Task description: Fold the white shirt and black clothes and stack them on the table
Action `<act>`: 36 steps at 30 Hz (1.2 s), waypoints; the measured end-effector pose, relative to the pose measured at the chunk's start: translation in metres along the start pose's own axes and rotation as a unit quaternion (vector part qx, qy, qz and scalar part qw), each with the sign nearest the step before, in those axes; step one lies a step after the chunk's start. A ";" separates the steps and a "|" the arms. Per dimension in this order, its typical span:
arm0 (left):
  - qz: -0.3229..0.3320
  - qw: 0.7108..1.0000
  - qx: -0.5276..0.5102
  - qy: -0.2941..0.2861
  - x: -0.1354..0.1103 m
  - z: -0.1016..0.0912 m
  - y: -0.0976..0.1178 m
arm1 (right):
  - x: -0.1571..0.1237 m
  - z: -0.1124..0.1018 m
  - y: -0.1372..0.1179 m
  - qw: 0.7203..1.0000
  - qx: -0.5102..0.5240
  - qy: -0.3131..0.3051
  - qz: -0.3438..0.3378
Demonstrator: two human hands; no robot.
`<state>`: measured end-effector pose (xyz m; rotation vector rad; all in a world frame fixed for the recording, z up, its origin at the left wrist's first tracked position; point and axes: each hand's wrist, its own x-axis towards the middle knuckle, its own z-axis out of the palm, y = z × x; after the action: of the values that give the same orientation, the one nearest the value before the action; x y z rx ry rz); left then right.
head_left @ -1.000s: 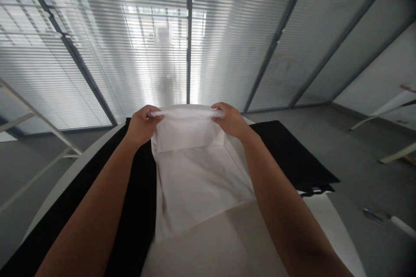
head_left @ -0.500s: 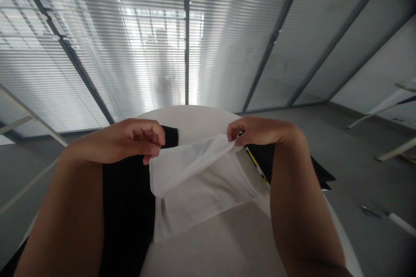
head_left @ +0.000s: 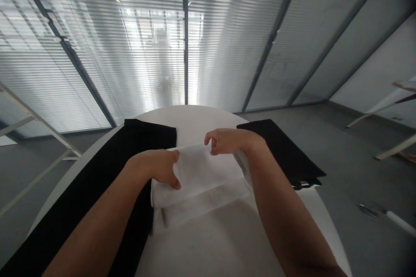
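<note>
A white cloth (head_left: 201, 179) lies folded over on the round white table (head_left: 195, 123). My left hand (head_left: 159, 166) rests on the cloth's left part, fingers curled with the thumb pressed on the fabric. At the cloth's far edge, my right hand (head_left: 227, 140) pinches the fabric between its fingertips. A long black garment (head_left: 97, 190) lies under and left of the white cloth.
Another black fabric piece (head_left: 279, 149) lies on the table's right side and hangs over the edge. Glass walls with blinds (head_left: 182, 39) stand behind the table. White table legs (head_left: 32, 121) show at the left, and further furniture legs (head_left: 390, 147) at the right.
Both hands brought the cloth's far edge toward me and down, folding it over itself. The left hand shifted from pinching the edge to pressing on the folded cloth.
</note>
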<state>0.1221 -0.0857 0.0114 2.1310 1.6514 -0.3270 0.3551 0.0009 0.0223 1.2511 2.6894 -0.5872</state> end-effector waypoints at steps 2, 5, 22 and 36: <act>-0.011 0.999 0.027 0.018 -0.006 0.009 0.009 | -0.003 0.013 -0.011 0.999 -0.018 -0.019 -0.031; -0.008 0.995 0.066 0.074 -0.021 0.028 0.012 | -0.018 0.035 -0.020 0.996 -0.030 -0.018 -0.080; 0.018 0.925 0.008 0.378 -0.080 0.113 0.012 | -0.099 0.116 -0.023 0.964 -0.085 0.248 0.039; 0.133 0.888 -0.029 0.440 -0.078 0.158 0.019 | -0.106 0.139 -0.009 0.954 -0.010 0.298 0.021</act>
<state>0.1309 -0.2300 -0.0911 2.5900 1.6777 0.8954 0.4100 -0.1341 -0.0749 1.7016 3.1039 -0.1877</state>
